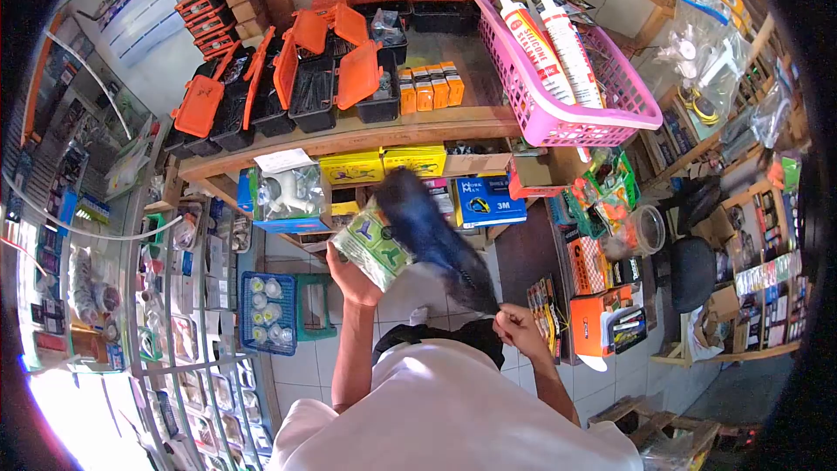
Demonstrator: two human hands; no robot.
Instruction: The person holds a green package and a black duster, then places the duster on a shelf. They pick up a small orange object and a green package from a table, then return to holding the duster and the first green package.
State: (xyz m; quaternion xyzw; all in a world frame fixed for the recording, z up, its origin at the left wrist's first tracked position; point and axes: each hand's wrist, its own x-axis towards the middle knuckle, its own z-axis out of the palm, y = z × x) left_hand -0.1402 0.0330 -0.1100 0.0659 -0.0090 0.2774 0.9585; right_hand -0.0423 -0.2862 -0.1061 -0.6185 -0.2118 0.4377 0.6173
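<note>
My left hand (354, 281) is closed on the lower left side of a green and white box (370, 244) printed with Y-shaped pictures, held tilted in front of the shelf. A dark blue cloth (436, 240), smeared by motion, stretches up and left from my right hand (518, 331), whose fingers pinch its lower end. The cloth's upper part overlaps the right edge of the box. Just behind them on the lower shelf stand yellow boxes (351, 167) and a blue Work Man box (490, 201).
Above runs a wooden shelf (349, 139) with black, orange-lidded bins (311, 92), small orange boxes (432, 87) and a pink basket (571, 126) of sealant tubes (534, 48). A blue crate (268, 344) and green stool (316, 307) stand lower left. Cluttered shelves line both sides.
</note>
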